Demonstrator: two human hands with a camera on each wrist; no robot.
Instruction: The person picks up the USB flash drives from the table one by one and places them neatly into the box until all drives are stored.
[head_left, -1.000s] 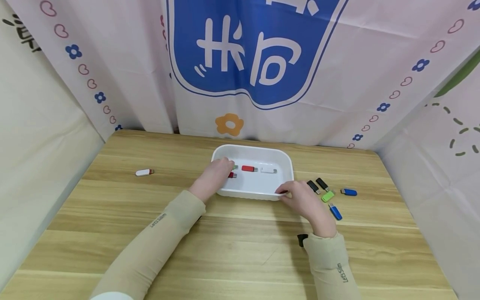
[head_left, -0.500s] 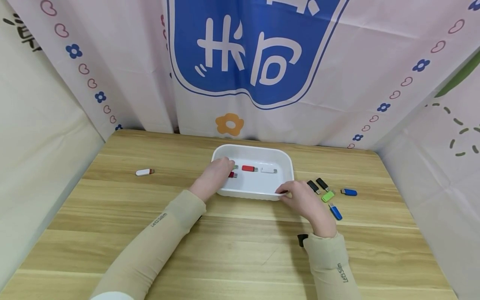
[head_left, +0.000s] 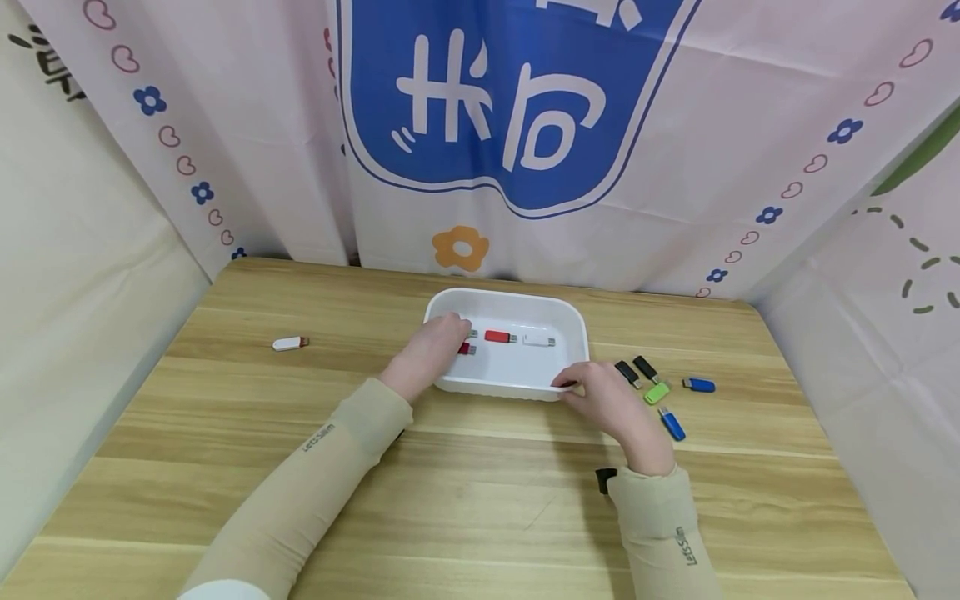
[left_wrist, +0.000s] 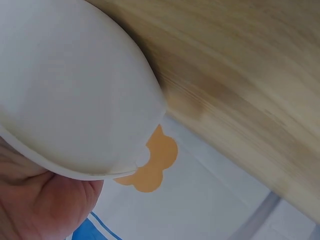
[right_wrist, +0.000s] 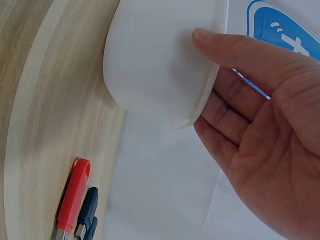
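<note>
A white plastic tray (head_left: 517, 367) sits near the table's back edge. Lying in it are a red USB stick (head_left: 497, 337), a white USB stick (head_left: 537, 341), and a dark red one (head_left: 467, 349) and a green one (head_left: 472, 334) partly covered by my left hand. That left hand (head_left: 438, 342) reaches over the left rim into the tray; its fingertips are hidden, and I cannot tell whether they hold a stick. My right hand (head_left: 600, 396) grips the tray's front right corner, thumb (right_wrist: 225, 47) on the outer wall and fingers inside the rim.
Right of the tray lie two black USB sticks (head_left: 644, 367), a green one (head_left: 657, 393) and two blue ones (head_left: 671, 423). The right wrist view shows another red stick (right_wrist: 75, 192) on the table. A white stick (head_left: 288, 343) lies at the left. A printed curtain (head_left: 375, 225) hangs behind.
</note>
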